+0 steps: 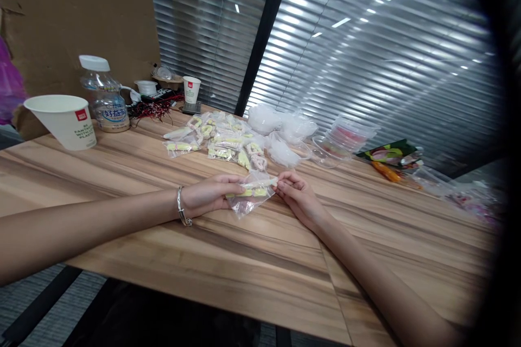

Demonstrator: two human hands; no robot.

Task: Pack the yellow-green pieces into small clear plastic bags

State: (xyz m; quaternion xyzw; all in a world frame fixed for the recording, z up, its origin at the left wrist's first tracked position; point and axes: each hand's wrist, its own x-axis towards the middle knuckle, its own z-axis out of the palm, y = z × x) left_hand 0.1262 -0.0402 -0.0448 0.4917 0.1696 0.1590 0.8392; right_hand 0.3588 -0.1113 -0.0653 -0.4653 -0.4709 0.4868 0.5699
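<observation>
A small clear plastic bag (249, 200) with yellow pieces inside is held over the wooden table (195, 260). My left hand (209, 194), with a silver bracelet at the wrist, is closed on the bag's left side, thumb on top. The fingers of my right hand (295, 192) pinch the bag's upper right corner. Just beyond my hands lies a pile of similar small bags (223, 138) with yellow and pinkish pieces. One such bag (181, 146) lies at the pile's left edge.
At the left stand a large paper cup (65, 119) and a plastic bottle (108, 103). Farther back are red wires (152, 110) and a smaller cup (191, 89). Crumpled clear plastic (285, 146), stacked clear containers (345, 138) and an orange packet (386, 171) lie toward the right.
</observation>
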